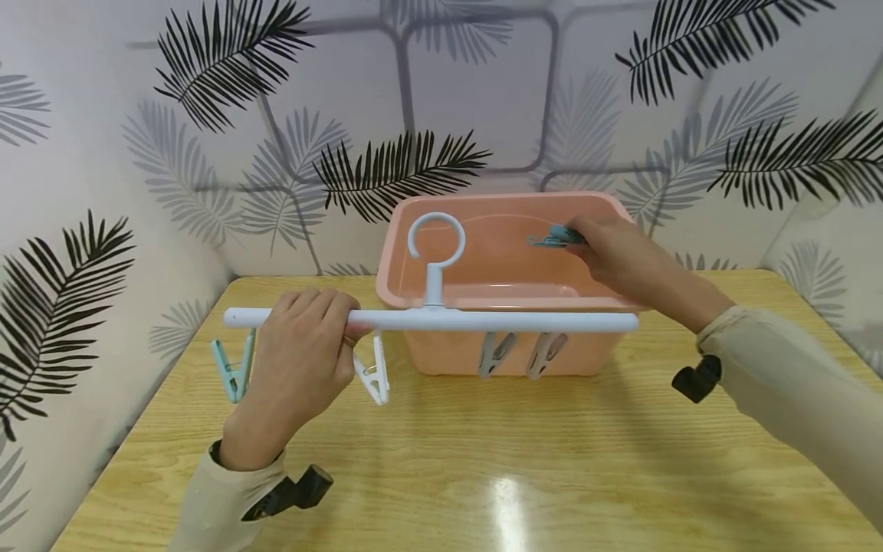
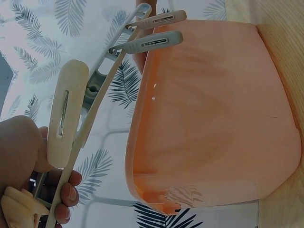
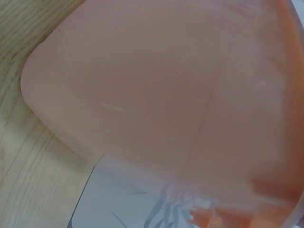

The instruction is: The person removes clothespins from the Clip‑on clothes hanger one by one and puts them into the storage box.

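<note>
My left hand [image 1: 306,356] grips the left part of a pale clip hanger's bar [image 1: 510,320], which is held level in front of the basin. The hanger's open ring hook [image 1: 437,239] points up. From the bar hang a teal clip [image 1: 236,368], a white clip [image 1: 374,369] and two grey clips [image 1: 497,353]. In the left wrist view the bar [image 2: 97,97] slants up past the fingers. My right hand [image 1: 624,257] pinches a small teal object [image 1: 557,236] with a thin looped end, over the pink basin [image 1: 507,203]. The right wrist view hides that hand and object.
The basin stands on a wooden table [image 1: 428,460], towards the back. Behind the table is a wall [image 1: 469,92] covered with a leaf pattern. Wrist cameras [image 1: 697,378] sit on both sleeves.
</note>
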Tool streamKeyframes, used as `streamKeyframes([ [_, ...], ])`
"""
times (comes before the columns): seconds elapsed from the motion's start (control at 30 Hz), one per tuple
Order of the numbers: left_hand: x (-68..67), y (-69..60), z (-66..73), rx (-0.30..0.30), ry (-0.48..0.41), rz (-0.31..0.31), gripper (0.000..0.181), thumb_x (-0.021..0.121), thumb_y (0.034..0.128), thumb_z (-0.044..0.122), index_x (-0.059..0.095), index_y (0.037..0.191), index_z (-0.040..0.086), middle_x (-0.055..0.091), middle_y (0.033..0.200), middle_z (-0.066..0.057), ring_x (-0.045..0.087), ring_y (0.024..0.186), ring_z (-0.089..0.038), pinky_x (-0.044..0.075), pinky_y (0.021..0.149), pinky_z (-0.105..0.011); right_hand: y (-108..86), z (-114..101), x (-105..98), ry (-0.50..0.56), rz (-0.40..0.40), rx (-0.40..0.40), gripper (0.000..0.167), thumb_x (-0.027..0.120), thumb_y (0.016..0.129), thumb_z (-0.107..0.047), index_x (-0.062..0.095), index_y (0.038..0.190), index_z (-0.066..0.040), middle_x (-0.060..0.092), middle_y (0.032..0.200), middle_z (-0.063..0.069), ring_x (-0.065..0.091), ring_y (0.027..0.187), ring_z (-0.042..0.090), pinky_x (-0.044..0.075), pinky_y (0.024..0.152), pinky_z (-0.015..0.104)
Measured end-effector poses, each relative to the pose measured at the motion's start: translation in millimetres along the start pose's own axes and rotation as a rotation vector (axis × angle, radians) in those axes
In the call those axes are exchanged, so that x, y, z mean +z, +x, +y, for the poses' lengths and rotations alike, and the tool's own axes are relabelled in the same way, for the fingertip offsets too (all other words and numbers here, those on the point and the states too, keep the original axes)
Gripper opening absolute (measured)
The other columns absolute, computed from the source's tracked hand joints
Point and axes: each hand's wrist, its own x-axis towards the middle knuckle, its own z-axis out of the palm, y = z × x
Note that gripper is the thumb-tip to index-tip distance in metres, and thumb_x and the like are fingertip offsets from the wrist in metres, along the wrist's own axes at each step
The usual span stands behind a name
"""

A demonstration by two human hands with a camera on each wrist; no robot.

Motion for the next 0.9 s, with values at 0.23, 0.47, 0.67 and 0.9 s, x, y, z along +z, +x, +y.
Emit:
streamKeyframes([
  [0.23, 0.7, -0.5, -0.2, 0.003, 0.002, 0.005, 0.016, 0.062, 0.0910, 0.014, 0.060, 0.087, -0.002, 0.061, 0.077, -0.013, 0.059, 0.076, -0.032, 0.045, 0.076, -0.045, 5.9, 5.2, 7.8, 0.019, -0.019, -0.091, 0.010, 0.063, 0.090, 0.004, 0.056, 0.097, 0.003, 0.064, 0.079, 0.013, 0.054, 0.063, 0.019, 0.042, 0.057, 0.034],
  [0.47, 0.7, -0.7, 1.1, 0.005, 0.001, 0.009, 0.014, 0.062, 0.0909, 0.012, 0.060, 0.086, -0.001, 0.061, 0.077, -0.012, 0.059, 0.075, -0.032, 0.045, 0.075, -0.044, 9.0, 7.9, 9.9, 0.031, -0.113, -0.005, 0.013, 0.060, 0.093, -0.001, 0.057, 0.104, 0.006, 0.066, 0.089, 0.019, 0.058, 0.067, 0.023, 0.045, 0.060, 0.037],
  [0.67, 0.8, 1.2, 2.1, 0.002, -0.001, 0.016, 0.015, 0.062, 0.0912, 0.012, 0.060, 0.086, -0.001, 0.061, 0.076, -0.012, 0.059, 0.074, -0.031, 0.045, 0.074, -0.044, 6.2, 10.0, 7.8, 0.007, -0.185, 0.069, 0.028, 0.060, 0.096, -0.011, 0.052, 0.115, 0.008, 0.063, 0.108, 0.029, 0.063, 0.094, 0.041, 0.050, 0.079, 0.050],
  [0.9, 1.8, 3.8, 0.5, 0.000, 0.007, 0.028, 0.016, 0.063, 0.0905, 0.014, 0.060, 0.085, -0.001, 0.061, 0.076, -0.012, 0.059, 0.074, -0.032, 0.045, 0.074, -0.044, 0.2, 6.5, -4.0, 0.048, -0.164, 0.085, 0.029, 0.057, 0.098, -0.015, 0.053, 0.119, 0.006, 0.063, 0.114, 0.027, 0.063, 0.102, 0.039, 0.050, 0.084, 0.051],
])
